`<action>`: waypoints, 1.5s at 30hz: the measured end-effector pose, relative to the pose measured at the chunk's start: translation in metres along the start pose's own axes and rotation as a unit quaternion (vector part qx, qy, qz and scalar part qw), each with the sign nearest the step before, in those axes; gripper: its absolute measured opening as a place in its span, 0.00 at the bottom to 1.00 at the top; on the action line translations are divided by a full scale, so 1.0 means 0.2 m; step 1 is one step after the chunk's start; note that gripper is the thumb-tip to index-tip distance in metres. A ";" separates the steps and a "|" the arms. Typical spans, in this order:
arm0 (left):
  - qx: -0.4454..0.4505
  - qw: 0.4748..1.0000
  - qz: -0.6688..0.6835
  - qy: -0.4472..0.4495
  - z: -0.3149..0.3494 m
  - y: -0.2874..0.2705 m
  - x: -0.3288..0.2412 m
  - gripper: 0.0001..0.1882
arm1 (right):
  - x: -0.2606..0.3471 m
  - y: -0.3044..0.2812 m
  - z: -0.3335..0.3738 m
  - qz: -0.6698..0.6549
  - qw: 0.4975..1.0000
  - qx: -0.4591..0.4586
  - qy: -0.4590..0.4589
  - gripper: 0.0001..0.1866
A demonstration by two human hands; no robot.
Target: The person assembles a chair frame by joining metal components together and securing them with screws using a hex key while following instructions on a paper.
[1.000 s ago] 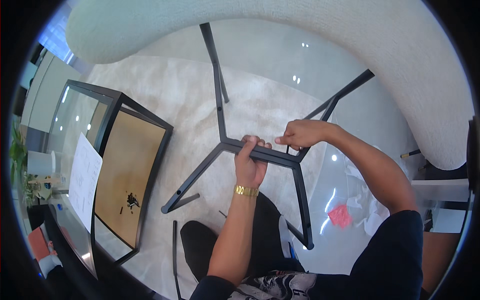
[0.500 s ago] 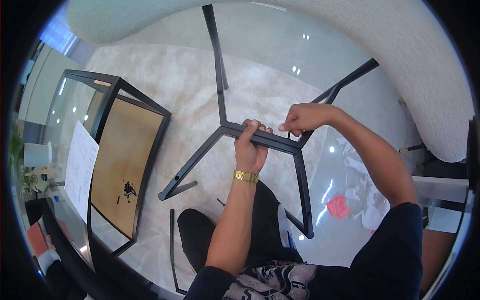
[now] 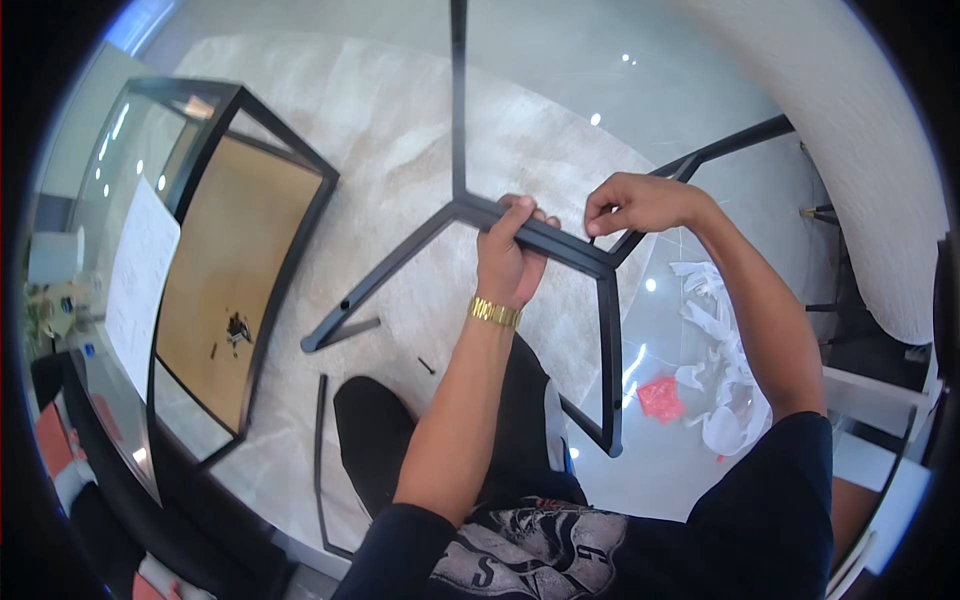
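A black metal frame with angled legs spreads in front of me, its middle made of two bars lying side by side. My left hand, a gold watch at its wrist, is wrapped round these bars left of their centre. Just beyond their right end, my right hand is closed in a pinch. Below its fingertips shows the end of a thin dark rod, much like a hex key, at the bar. The fingers hide most of that rod.
To the left stands a black-framed glass table with a wooden panel, a pile of dark screws and a paper sheet. A black bar and a small dark piece lie on the rug. White wrapping and a pink packet lie right.
The view has shifted, so most things sit higher in it. My right hand's fingers have turned a little at the rod. My left hand keeps its hold on the frame.
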State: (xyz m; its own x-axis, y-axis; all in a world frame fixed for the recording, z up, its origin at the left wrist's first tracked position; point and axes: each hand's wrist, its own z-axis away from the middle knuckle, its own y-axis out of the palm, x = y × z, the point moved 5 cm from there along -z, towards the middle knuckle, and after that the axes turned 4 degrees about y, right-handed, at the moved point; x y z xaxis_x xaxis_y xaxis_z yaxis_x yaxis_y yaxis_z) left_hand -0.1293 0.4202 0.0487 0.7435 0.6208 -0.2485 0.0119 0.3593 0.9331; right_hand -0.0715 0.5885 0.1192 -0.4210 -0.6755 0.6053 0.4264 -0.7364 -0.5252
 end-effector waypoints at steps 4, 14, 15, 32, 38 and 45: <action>0.009 1.000 0.006 0.005 0.00 -0.05 -0.01 0.04 | 0.10 0.05 -0.04 0.052 0.989 0.030 0.139 0.27; -0.003 1.000 0.017 0.007 0.02 -0.02 -0.03 0.06 | 0.07 0.06 -0.06 0.025 0.982 0.042 0.181 0.20; 0.001 1.000 0.019 0.008 0.01 -0.02 -0.03 0.07 | 0.07 0.05 -0.04 -0.047 0.990 0.024 0.131 0.21; -0.023 0.998 0.040 0.041 0.02 0.00 0.00 0.07 | 0.04 0.04 -0.03 -0.003 0.994 0.067 0.089 0.22; -0.024 0.997 0.043 0.062 0.03 -0.02 -0.01 0.07 | 0.07 0.08 -0.04 -0.048 0.995 0.072 0.051 0.22; 0.002 0.998 0.045 0.049 0.01 -0.02 0.01 0.05 | 0.07 0.05 -0.04 -0.017 0.993 0.066 0.101 0.20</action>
State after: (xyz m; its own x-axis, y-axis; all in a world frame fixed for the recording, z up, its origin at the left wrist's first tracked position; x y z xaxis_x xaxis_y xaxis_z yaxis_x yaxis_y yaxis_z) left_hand -0.1270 0.4183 0.0450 0.6723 0.7159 -0.1887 -0.0486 0.2971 0.9536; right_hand -0.0796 0.5707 0.1173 -0.5839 -0.6534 0.4817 0.5043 -0.7570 -0.4155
